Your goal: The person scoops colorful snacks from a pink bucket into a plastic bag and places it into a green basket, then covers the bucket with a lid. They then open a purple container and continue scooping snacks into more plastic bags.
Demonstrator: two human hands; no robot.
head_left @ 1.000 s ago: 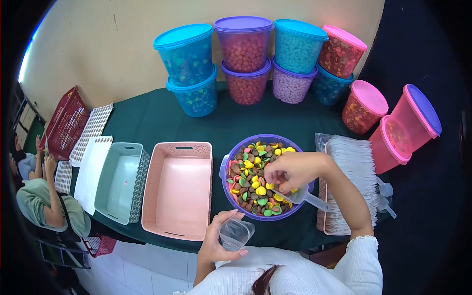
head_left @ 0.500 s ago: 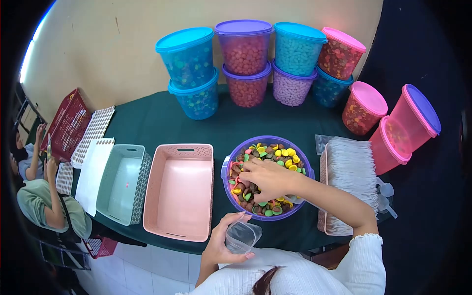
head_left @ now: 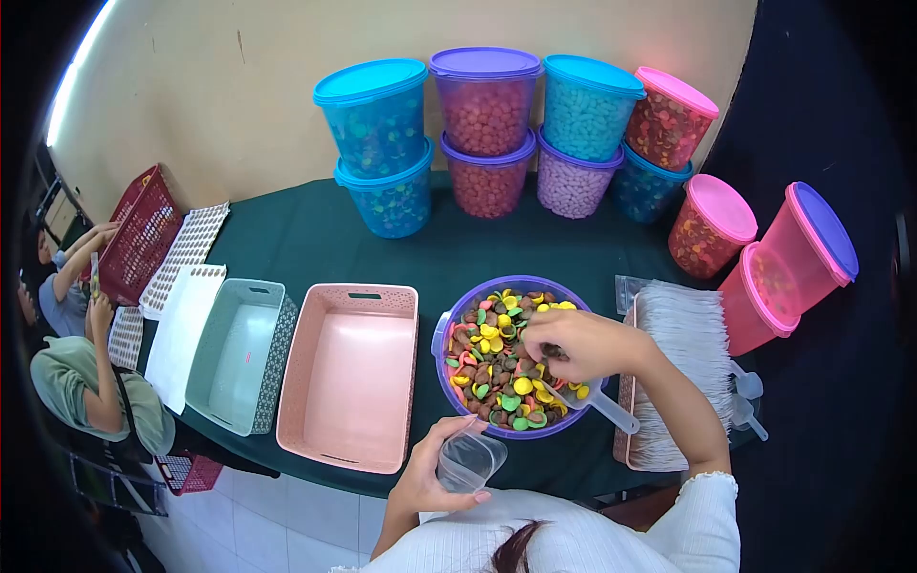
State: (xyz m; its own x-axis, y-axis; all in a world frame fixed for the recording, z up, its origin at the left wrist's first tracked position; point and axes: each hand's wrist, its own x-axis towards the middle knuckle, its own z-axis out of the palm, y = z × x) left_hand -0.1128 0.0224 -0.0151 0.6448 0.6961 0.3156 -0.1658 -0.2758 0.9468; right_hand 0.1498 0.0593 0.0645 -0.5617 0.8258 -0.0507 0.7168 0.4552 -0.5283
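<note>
My left hand (head_left: 432,475) is wrapped round a clear plastic cup (head_left: 473,460), tilted and held just below the bowl; nothing shows inside it. A purple bowl (head_left: 444,349) stands in front of me, full of small shell-shaped pieces (head_left: 492,334) in brown, yellow, green and pink. Over the bowl's right side, my right hand (head_left: 590,346) is closed, its fingers curled round a few dark brown pieces (head_left: 554,351). Below that hand, a clear scoop (head_left: 613,413) lies in the bowl with its handle over the rim.
Left of the bowl are a pink basket (head_left: 349,372) and a green basket (head_left: 234,353). To the right, a basket (head_left: 626,435) holds thin clear bags (head_left: 680,372), with spare scoops (head_left: 745,382) beside it. Lidded tubs (head_left: 487,105) are stacked behind. Two people sit at the far left.
My right hand has moved right and up from the bowl's middle, closing on brown pieces and uncovering the scoop. My left hand keeps the cup in place. The view has shifted slightly.
</note>
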